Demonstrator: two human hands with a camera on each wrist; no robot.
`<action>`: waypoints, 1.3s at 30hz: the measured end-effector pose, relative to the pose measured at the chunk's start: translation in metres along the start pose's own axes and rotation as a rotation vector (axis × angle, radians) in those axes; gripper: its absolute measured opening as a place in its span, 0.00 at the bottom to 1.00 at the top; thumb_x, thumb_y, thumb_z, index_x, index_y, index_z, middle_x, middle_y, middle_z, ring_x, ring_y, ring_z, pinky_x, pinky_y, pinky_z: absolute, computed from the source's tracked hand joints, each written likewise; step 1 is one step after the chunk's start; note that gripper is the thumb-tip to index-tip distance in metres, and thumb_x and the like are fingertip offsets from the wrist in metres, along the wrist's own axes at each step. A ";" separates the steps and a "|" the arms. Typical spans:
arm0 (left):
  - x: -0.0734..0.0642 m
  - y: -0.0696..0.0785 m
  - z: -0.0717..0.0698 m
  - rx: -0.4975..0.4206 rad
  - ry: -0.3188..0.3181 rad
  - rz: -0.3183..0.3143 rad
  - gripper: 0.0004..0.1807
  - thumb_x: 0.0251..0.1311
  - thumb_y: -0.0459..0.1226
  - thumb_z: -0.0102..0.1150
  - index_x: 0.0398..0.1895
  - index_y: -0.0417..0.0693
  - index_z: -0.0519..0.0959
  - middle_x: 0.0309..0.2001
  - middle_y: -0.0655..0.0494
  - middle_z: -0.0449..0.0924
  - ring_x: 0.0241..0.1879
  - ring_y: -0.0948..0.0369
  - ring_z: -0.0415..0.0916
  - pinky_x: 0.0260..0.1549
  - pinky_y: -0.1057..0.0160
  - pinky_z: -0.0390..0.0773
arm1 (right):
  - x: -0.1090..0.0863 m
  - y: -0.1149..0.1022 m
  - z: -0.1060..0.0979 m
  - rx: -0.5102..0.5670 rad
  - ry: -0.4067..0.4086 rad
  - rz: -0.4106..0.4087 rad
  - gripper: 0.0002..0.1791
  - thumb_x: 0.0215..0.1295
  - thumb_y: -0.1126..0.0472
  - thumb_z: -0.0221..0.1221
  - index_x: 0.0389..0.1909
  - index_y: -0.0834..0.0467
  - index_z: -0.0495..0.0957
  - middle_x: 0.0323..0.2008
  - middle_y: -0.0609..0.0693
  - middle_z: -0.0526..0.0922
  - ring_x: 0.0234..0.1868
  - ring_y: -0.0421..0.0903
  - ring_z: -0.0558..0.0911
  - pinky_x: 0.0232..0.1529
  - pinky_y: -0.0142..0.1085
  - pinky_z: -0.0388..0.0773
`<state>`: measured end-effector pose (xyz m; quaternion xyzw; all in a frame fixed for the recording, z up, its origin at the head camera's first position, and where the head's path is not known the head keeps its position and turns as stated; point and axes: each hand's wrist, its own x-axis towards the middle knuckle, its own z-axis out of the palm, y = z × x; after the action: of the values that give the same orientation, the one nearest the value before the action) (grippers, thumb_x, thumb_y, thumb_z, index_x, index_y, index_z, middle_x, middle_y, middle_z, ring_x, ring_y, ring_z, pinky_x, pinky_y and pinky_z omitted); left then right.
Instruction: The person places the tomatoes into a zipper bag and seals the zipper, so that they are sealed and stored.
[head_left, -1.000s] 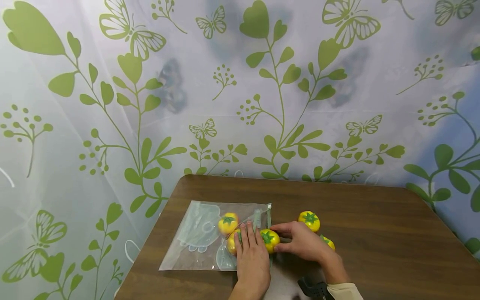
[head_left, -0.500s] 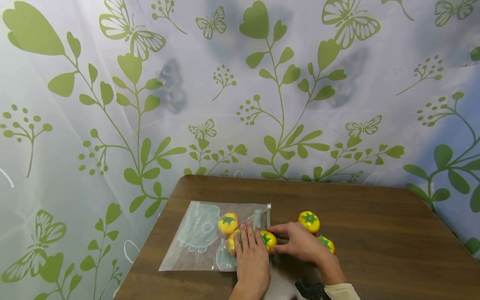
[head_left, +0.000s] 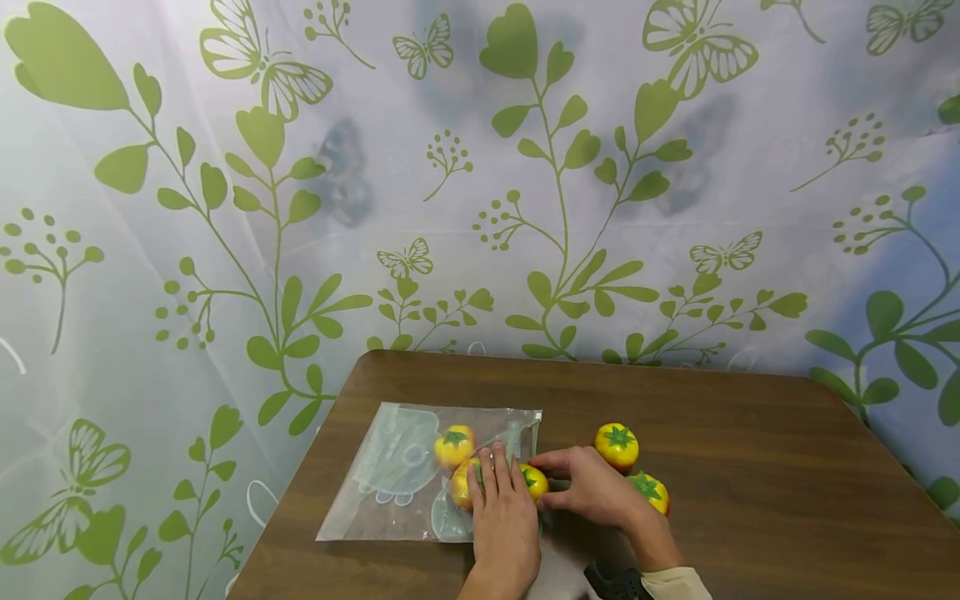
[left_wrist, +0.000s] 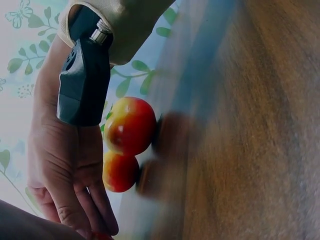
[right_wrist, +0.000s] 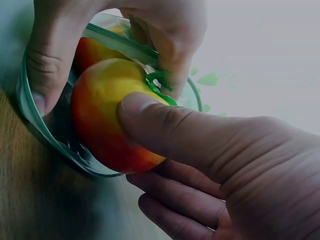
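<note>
A clear zip bag (head_left: 347,515) with a pale printed picture lies flat on the table, its mouth facing right. My left hand (head_left: 504,525) rests on it with straight fingers; in the right wrist view its thumb and fingers spread over the green-edged mouth. Between thumb and fingers my right hand (head_left: 592,485) pinches a yellow-red tomato (right_wrist: 112,112) with a green leafy top, partly inside the mouth. Two more tomatoes show through the plastic, an upper tomato (head_left: 454,450) and a lower tomato (head_left: 462,492) half covered by my left fingers.
Right of my right hand sit two loose tomatoes, a farther tomato (head_left: 617,446) and a nearer tomato (head_left: 651,493) beside the wrist. The brown wooden table (head_left: 765,500) ends at a patterned curtain (head_left: 465,183). A black wrist camera (left_wrist: 82,85) is strapped near the right cuff.
My right hand has shifted slightly left, bringing the tomato farther into the bag's mouth. More of the nearer loose tomato shows behind the wrist. The left hand has stayed in place.
</note>
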<state>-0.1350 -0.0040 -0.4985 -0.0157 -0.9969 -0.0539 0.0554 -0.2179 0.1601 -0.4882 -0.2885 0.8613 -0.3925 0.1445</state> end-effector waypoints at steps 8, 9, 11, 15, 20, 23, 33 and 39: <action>0.000 -0.001 0.001 -0.008 -0.004 0.014 0.50 0.54 0.36 0.83 0.80 0.37 0.70 0.86 0.37 0.59 0.86 0.39 0.56 0.81 0.35 0.59 | -0.006 -0.001 -0.007 -0.001 -0.011 0.005 0.35 0.66 0.52 0.78 0.69 0.64 0.82 0.65 0.59 0.88 0.64 0.58 0.88 0.63 0.57 0.84; 0.000 -0.001 0.000 -0.009 -0.005 0.016 0.50 0.53 0.36 0.84 0.80 0.37 0.70 0.86 0.37 0.59 0.86 0.39 0.56 0.81 0.35 0.58 | -0.006 -0.003 -0.008 -0.001 -0.014 0.002 0.34 0.67 0.53 0.77 0.69 0.64 0.82 0.65 0.59 0.88 0.64 0.58 0.88 0.62 0.56 0.84; -0.001 -0.001 0.000 -0.012 -0.007 0.017 0.51 0.52 0.36 0.84 0.80 0.37 0.70 0.86 0.37 0.59 0.86 0.39 0.56 0.81 0.35 0.58 | -0.007 -0.004 -0.009 -0.003 -0.023 -0.012 0.32 0.67 0.55 0.77 0.68 0.64 0.83 0.64 0.59 0.88 0.62 0.57 0.89 0.61 0.54 0.86; -0.001 0.000 0.001 -0.008 0.002 0.012 0.49 0.55 0.35 0.82 0.81 0.37 0.69 0.86 0.37 0.59 0.86 0.39 0.56 0.81 0.36 0.59 | -0.003 -0.003 -0.004 -0.044 -0.026 -0.045 0.27 0.68 0.56 0.76 0.66 0.60 0.85 0.61 0.55 0.90 0.59 0.51 0.91 0.58 0.48 0.88; -0.001 0.001 0.001 0.004 0.013 0.010 0.45 0.60 0.35 0.78 0.81 0.38 0.70 0.85 0.38 0.60 0.86 0.39 0.56 0.81 0.36 0.58 | 0.002 -0.002 0.001 -0.060 -0.019 -0.050 0.26 0.69 0.55 0.75 0.65 0.58 0.86 0.61 0.53 0.91 0.59 0.50 0.91 0.59 0.48 0.88; -0.002 0.001 0.001 0.005 0.020 0.015 0.44 0.60 0.36 0.78 0.80 0.38 0.71 0.85 0.37 0.60 0.86 0.39 0.56 0.81 0.35 0.58 | 0.003 -0.003 0.004 -0.072 -0.009 -0.064 0.27 0.69 0.54 0.75 0.66 0.57 0.86 0.62 0.52 0.90 0.61 0.51 0.90 0.60 0.49 0.87; -0.004 0.000 0.001 -0.011 0.077 0.027 0.38 0.63 0.33 0.74 0.77 0.36 0.73 0.84 0.36 0.62 0.84 0.39 0.59 0.80 0.36 0.61 | 0.012 -0.010 0.015 -0.163 0.056 -0.111 0.24 0.66 0.52 0.77 0.62 0.52 0.89 0.57 0.46 0.92 0.58 0.46 0.91 0.60 0.48 0.87; -0.004 -0.001 0.001 -0.002 0.119 0.022 0.39 0.60 0.32 0.75 0.75 0.34 0.74 0.83 0.35 0.64 0.83 0.39 0.61 0.79 0.36 0.63 | 0.020 -0.008 0.024 -0.194 0.101 -0.133 0.19 0.64 0.54 0.78 0.56 0.46 0.91 0.52 0.40 0.93 0.55 0.40 0.90 0.60 0.46 0.87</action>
<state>-0.1313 -0.0046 -0.4999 -0.0235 -0.9916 -0.0551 0.1150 -0.2193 0.1299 -0.4980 -0.3375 0.8804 -0.3298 0.0461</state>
